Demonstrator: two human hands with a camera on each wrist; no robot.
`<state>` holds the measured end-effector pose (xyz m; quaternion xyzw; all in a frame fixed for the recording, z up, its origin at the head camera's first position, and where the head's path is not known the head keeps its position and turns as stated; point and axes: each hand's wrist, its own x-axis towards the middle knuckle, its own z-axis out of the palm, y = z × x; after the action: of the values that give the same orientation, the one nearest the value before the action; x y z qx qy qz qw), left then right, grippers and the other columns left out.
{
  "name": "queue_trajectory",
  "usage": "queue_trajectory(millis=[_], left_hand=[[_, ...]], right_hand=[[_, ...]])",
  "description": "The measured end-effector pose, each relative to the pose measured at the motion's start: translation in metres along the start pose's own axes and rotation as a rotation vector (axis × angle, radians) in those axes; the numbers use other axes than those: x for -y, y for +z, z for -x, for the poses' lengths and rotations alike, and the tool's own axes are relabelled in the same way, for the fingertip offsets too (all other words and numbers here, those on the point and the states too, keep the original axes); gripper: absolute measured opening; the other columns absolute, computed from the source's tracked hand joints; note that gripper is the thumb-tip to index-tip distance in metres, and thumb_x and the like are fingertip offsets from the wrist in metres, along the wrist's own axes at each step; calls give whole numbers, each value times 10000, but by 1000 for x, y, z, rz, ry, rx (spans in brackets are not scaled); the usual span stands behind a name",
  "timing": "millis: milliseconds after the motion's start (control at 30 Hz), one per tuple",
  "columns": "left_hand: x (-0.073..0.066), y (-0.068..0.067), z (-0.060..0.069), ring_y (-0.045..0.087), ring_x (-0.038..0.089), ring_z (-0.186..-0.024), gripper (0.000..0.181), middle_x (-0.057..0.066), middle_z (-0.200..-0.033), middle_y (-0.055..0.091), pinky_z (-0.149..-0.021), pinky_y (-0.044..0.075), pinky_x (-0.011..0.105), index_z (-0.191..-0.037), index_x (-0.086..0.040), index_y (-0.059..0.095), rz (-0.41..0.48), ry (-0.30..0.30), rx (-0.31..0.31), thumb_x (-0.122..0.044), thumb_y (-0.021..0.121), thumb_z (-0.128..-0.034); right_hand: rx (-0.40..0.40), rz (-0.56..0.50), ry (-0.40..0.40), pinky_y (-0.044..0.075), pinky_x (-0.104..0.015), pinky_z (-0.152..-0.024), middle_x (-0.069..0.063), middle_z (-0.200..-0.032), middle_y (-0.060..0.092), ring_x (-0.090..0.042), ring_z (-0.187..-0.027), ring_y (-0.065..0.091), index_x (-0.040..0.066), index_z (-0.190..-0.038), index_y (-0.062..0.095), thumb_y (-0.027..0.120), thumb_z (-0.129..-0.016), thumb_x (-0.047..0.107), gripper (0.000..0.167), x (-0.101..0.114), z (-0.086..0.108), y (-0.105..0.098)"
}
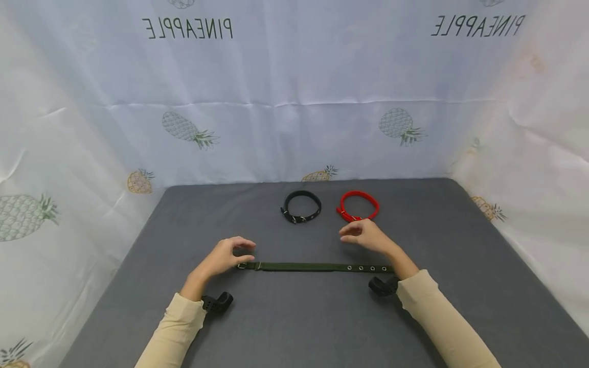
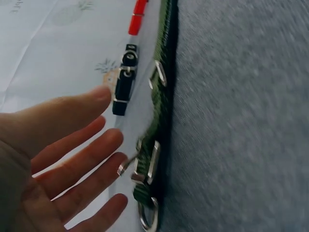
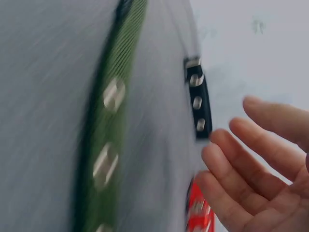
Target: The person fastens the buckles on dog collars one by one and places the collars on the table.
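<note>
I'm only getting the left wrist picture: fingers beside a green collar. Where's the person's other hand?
Observer: In the head view, the right hand is on the near side of the red collar.
Visitor: And what's at the far end of the green collar, past the edge of my picture?
Observer: A row of metal eyelets.
Visitor: Is the black collar just a short straight piece?
Observer: No, the head view shows it lying as a closed loop on the gray table.

Unbuckled green collar (image 1: 299,267), straight, with looped black collar (image 1: 302,193) and red collar (image 1: 360,193) beyond
</note>
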<state>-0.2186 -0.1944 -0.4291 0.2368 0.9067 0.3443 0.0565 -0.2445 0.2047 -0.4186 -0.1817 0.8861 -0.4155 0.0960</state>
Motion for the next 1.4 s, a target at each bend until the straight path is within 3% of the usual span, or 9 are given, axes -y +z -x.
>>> queue_trajectory(millis=[233,500,700,900,1233,1400], left_hand=[[10,4,11,645,318,-1034,355,139,-1093,697,-876,536,432,-1105,-24,697,-15,-24,42,-183,782,-799],[15,5,10,649,232,-921,302,98,-1014,713,-782,532,287,-1029,-55,730,-57,35,30,-175,811,-764],[16,4,6,617,155,-839,272,73,-944,696,-722,505,241,-990,-56,745,-65,53,36,-163,817,-751],[17,3,3,567,91,-776,166,53,-894,683,-671,460,201,-927,-82,752,-62,48,64,-154,789,-782],[17,1,0,577,111,-800,117,60,-923,673,-681,477,215,-918,-95,742,-60,86,102,-154,757,-818],[14,-2,-1,578,94,-802,116,63,-923,675,-685,484,223,-925,-90,739,-50,110,76,-158,745,-832]], right_hand=[[108,-9,37,559,-234,-760,-232,-1075,707,-149,-906,687,-53,-1088,682,718,-867,182,325,-30,35,-13],[158,29,35,521,-185,-740,-218,-1056,695,-19,-854,599,-44,-1069,686,783,-799,191,371,-40,54,-28],[152,126,-27,461,-194,-656,-97,-882,661,6,-738,502,23,-918,722,835,-726,181,273,-44,58,-29],[136,156,-66,433,-183,-606,-43,-756,621,42,-670,457,54,-773,710,849,-697,149,185,-49,59,-27],[152,147,-77,451,-189,-589,-53,-751,643,53,-653,475,48,-785,716,822,-737,132,144,-48,60,-31],[163,133,-54,476,-202,-596,-42,-782,637,36,-663,496,44,-817,704,792,-774,115,121,-45,60,-37]])
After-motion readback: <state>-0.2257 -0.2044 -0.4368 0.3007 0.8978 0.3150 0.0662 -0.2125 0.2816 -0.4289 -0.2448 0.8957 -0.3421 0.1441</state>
